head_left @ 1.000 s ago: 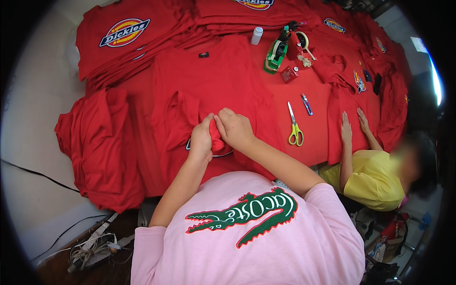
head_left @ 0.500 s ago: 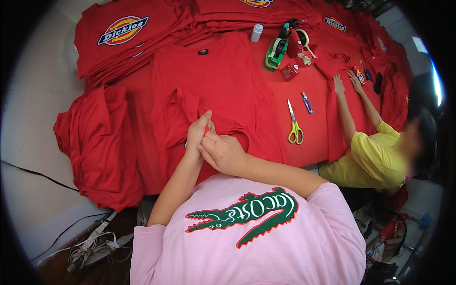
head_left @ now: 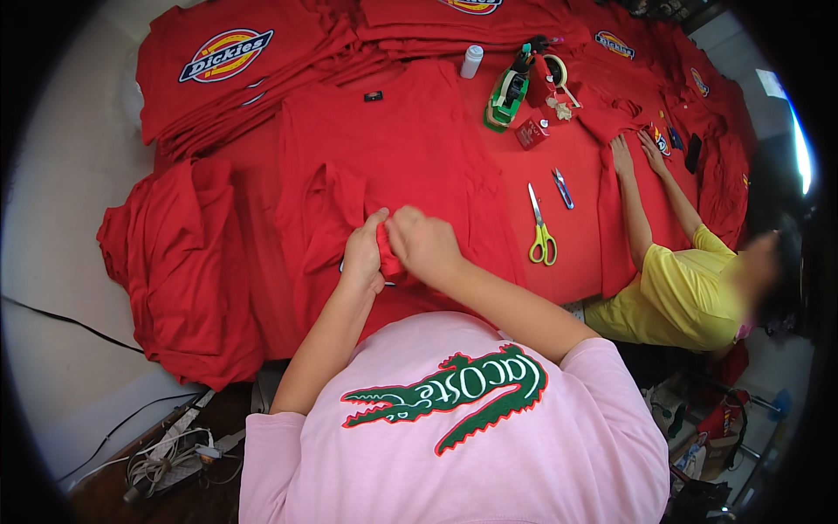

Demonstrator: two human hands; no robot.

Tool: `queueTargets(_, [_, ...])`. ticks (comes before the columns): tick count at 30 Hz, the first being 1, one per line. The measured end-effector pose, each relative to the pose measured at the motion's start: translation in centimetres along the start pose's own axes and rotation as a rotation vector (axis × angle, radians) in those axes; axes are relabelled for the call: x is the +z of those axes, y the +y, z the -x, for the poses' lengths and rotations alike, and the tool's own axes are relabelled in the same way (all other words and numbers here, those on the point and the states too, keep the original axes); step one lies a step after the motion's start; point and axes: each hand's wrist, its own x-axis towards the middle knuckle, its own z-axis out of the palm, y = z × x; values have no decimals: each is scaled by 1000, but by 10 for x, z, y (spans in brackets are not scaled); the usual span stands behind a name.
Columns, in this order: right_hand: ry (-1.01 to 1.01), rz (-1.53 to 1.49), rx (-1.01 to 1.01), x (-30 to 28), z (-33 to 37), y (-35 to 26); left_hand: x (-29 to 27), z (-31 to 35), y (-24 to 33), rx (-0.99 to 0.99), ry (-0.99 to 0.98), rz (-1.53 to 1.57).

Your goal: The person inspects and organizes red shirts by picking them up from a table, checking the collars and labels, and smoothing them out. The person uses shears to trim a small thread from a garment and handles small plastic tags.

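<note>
A red T-shirt (head_left: pixel 393 144) lies spread in front of me, its neck with a small dark label at the far side. My left hand (head_left: pixel 360 258) is closed on a gathered bit of its red cloth, thumb pointing up. Part of a printed badge shows beside that hand. Close by on the right, my right hand (head_left: pixel 425 247) is curled with its knuckles up, against the bunched cloth. Its fingertips are hidden, so what they pinch cannot be made out.
Stacked red shirts (head_left: pixel 253 96) lie at the far left, a rumpled red pile (head_left: pixel 179 271) nearer. Right of the shirt are yellow-handled scissors (head_left: pixel 541 240), thread snips (head_left: pixel 564 189), a green tape dispenser (head_left: pixel 506 100) and a white bottle (head_left: pixel 471 62). A co-worker in yellow (head_left: pixel 676 288) smooths red cloth.
My right hand has moved up and slightly right, off my left hand, uncovering the bunched red cloth between them. My left hand stays in nearly the same place.
</note>
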Motion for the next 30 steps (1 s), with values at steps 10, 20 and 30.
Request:
queueTargets(10, [62, -138, 86, 10, 0, 25, -20, -2, 15, 88, -124, -80])
queueTargets(20, [-253, -1369, 693, -61, -26, 36, -33, -15, 42, 202, -447, -165])
queueTargets(30, [-500, -1241, 592, -72, -28, 25, -24, -14, 42, 254, -407, -268])
